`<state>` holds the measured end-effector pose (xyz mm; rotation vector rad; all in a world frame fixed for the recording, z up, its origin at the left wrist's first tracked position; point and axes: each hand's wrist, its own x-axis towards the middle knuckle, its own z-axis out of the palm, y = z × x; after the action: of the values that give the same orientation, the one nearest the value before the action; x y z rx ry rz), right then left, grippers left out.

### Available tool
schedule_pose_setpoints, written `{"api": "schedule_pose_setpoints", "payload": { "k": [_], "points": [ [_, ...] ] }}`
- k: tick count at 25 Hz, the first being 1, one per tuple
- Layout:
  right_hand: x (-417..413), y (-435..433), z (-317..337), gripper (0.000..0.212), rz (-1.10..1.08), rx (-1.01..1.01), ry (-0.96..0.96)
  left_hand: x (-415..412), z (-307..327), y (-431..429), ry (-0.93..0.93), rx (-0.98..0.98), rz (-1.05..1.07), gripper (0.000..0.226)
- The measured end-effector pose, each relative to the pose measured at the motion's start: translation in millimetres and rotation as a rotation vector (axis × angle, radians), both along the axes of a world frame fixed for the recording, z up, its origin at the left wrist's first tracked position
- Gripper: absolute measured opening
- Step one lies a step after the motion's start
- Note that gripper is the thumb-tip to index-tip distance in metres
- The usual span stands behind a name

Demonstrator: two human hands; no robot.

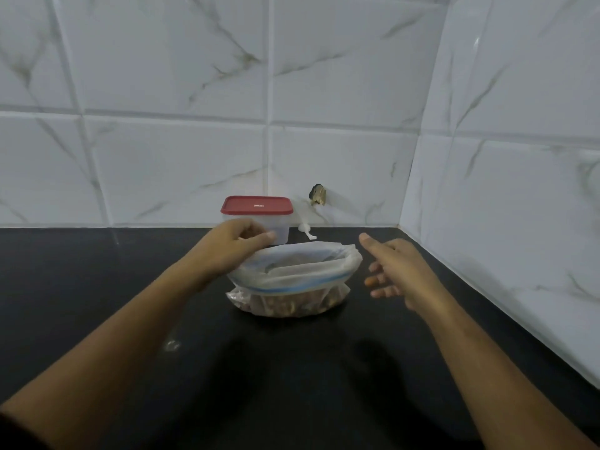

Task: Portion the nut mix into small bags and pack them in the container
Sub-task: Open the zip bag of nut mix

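White marble-look wall tiles behind, black counter (97, 287) below. Near the middle, zip bag (292, 277) of nut mix, mouth folded wide, brown nuts visible through its lower part. Left hand (233, 245) at the bag's far-left rim, fingers curled, thumb against fingertips; cannot tell whether pinching the rim. Right hand (396, 271) just right of the bag, not touching, fingers spread and relaxed. Farther back by the wall, clear container (279, 228) with red lid (256, 205) on, white scoop (306, 230) at its right.
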<state>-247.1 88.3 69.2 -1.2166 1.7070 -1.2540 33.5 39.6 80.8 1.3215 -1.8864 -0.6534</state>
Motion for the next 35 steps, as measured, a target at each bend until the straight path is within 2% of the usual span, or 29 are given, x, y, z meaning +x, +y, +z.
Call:
{"api": "schedule_pose_setpoints", "payload": {
  "k": [3, 5, 8, 10, 13, 17, 20, 23, 26, 30, 33, 35],
  "points": [
    [9, 9, -10, 0.043, 0.136, 0.142, -0.063, -32, 11, -18, -0.325, -0.047, -0.141, 0.036],
    [15, 4, -18, 0.035, 0.186, 0.145, -0.167, -52, 14, -26, -0.445, -0.033, -0.216, 0.036],
    [24, -7, -21, 0.024, 0.149, 0.075, -0.3, -66, 8, -34, -0.564, 0.014, -0.266, 0.03],
    [33, -12, -20, 0.029, 0.144, 0.057, -0.332, -65, 2, -39, -0.481, 0.107, -0.247, 0.023],
    [51, -16, -21, 0.035, 0.173, 0.074, -0.315, -61, -5, -39, -0.237, 0.297, -0.209, 0.015],
    [60, -25, -14, 0.004, 0.141, -0.034, -0.282, -58, -4, -33, 0.216, 0.5, -0.101, 0.013],
    [54, -37, 2, 0.014, 0.109, -0.031, -0.318, -48, 2, -33, 0.523, 0.657, -0.032, 0.019],
    [49, -49, 14, 0.013, 0.056, -0.007, -0.396, -35, 9, -30, 0.784, 0.758, -0.067, 0.018],
    [49, -54, 12, 0.011, 0.041, 0.026, -0.401, -32, 2, -22, 0.752, 0.75, -0.084, 0.018],
    [55, -51, -2, 0.02, 0.098, 0.063, -0.258, -42, -8, -19, 0.658, 0.69, -0.056, 0.026],
    [53, -60, -3, 0.01, 0.057, 0.052, -0.229, -52, -4, -22, 0.609, 0.595, 0.009, 0.031],
    [52, -68, -2, 0.004, 0.044, 0.055, -0.228, -59, -4, -27, 0.583, 0.575, 0.06, 0.026]
  ]
}}
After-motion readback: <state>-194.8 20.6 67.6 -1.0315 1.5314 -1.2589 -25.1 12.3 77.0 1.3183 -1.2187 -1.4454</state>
